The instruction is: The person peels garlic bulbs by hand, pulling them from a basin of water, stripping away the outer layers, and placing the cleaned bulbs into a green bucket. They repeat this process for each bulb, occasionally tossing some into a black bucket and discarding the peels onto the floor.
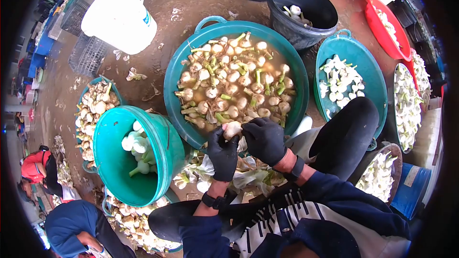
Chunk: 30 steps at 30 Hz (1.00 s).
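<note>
Both my hands wear black gloves and meet at the near rim of a wide green tub (170, 86). Between them is a whitish garlic bulb (233, 130) with a pinkish patch on its left side. The fingers of my left hand (223, 156) are closed around its left and lower side. My right hand (264, 139) pinches at its right side, its fingertips partly hidden. Many garlic bulbs (232, 76) with cut green stems float in the tub's brown water. Beneath my hands lie loose peeled skins (251, 177).
A green bucket (169, 150) holding white bulbs tilts at my left. A black bucket (306, 31) and a green basin (375, 81) with peeled garlic stand to the right. A white bucket (119, 16) is at the far left. Two people sit at lower left.
</note>
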Motion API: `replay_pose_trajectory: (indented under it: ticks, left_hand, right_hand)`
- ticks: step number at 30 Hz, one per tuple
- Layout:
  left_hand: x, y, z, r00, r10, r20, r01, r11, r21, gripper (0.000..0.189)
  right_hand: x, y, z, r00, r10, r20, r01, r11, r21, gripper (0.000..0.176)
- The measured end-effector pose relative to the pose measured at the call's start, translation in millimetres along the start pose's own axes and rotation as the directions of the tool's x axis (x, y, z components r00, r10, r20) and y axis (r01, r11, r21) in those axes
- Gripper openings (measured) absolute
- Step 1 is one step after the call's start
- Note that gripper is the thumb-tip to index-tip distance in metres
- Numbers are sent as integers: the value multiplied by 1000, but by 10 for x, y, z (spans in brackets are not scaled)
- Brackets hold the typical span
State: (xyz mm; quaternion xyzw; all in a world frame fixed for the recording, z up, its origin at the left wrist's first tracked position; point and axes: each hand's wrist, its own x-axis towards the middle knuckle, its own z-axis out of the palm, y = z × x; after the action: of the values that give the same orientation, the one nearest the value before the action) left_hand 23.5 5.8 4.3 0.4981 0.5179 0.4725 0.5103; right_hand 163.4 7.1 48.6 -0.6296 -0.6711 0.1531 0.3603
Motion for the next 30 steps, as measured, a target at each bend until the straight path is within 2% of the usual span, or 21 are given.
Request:
replay_pose_trajectory:
  ticks: [4, 7, 10, 13, 16, 17, 19, 20, 21, 22, 23, 25, 27, 28, 30]
  left_hand:
    - [-5, -151, -32, 995, 95, 16, -96, 990, 100, 40]
    - [5, -168, -76, 995, 66, 74, -70, 996, 49, 43]
    - [43, 92, -102, 988, 7, 153, -10, 1000, 24, 43]
    - [49, 186, -151, 958, -120, 259, 155, 981, -118, 41]
    - [44, 225, -195, 911, -174, 374, 309, 890, -337, 41]
    - [45, 262, -187, 903, -204, 377, 361, 835, -414, 41]
    - [47, 332, -164, 882, -262, 391, 453, 699, -554, 41]
    - [54, 256, -179, 920, -164, 355, 305, 868, -391, 40]
    - [73, 144, -202, 938, -55, 341, 130, 971, -201, 40]
    - [73, 47, -225, 935, 57, 351, -60, 998, 0, 39]
    - [80, 70, -212, 934, -31, 357, 77, 990, -117, 40]
    - [84, 135, -180, 897, -198, 396, 341, 878, -335, 43]
    - [72, 193, -125, 870, -242, 430, 447, 755, -479, 49]
    - [66, 203, -112, 855, -262, 448, 493, 680, -543, 52]
    - [42, 106, -135, 867, -266, 422, 418, 848, -324, 58]
  right_hand:
    - [-12, 31, 11, 999, -39, 2, 39, 998, -54, 7]
    - [-20, 68, 15, 1000, -1, 14, 1, 999, -39, 7]
    - [-33, 117, 10, 987, 161, -1, -159, 981, 107, 5]
    - [-58, 424, 48, 969, 248, -10, -246, 965, 89, 5]
    - [-130, 754, 71, 923, 383, -14, -383, 920, -79, 6]
    - [-114, 805, -6, 881, 456, 128, -436, 886, -158, 12]
    - [-148, 935, -41, 933, 338, 126, -339, 941, -12, 15]
    - [-161, 969, -43, 954, 277, 117, -285, 957, 61, 17]
    - [-109, 870, -109, 956, 253, 146, -278, 942, 189, 18]
    - [-62, 745, -192, 959, 227, 170, -271, 910, 314, 19]
    - [-1, 615, -262, 962, 198, 188, -262, 862, 434, 19]
    - [44, 443, -297, 968, 70, 242, -179, 868, 463, 19]
    - [56, 318, -280, 967, -27, 254, -104, 867, 487, 20]
    - [39, 326, -263, 966, -11, 259, -124, 858, 498, 20]
    - [-15, 365, -196, 962, 23, 273, -167, 838, 519, 20]
